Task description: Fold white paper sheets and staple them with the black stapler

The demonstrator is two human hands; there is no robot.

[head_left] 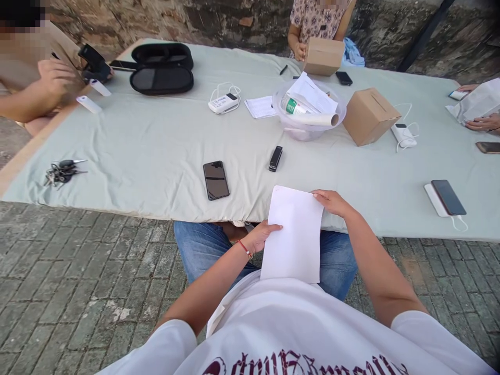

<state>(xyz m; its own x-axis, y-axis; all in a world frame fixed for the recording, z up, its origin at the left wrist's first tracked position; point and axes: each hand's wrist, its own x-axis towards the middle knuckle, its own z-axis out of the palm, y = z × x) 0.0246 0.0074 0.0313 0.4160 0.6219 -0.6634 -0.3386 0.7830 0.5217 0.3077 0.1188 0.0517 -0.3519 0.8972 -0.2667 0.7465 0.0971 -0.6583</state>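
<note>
Rough stone wall (250, 21) is rising behind the far edge of a cloth-covered counter (156, 151), and grey paving (97, 271) is showing below the near edge. White paper (295, 245) is reaching over the middle of the near edge; the left hand (265, 235) is gripping its left side, thumb on top, and the right hand (332, 202) is pinching its far right corner. Dark red gothic lettering (281, 363) is running across the white shirt (304, 323), too cut off to read. Toward the far edge, a translucent bowl (300, 134) is holding papers (310, 94), a white roll (312, 120) and a green-and-white labelled container (292, 105), its print too small to read. A cardboard box (369, 117) is sitting just right of the bowl. A black case (162, 78) is lying open near the far edge, left of middle. Between bowl and near edge, a black stapler (275, 159) and a phone (216, 180) are lying; keys (64, 173) are resting near the left near corner.
</note>
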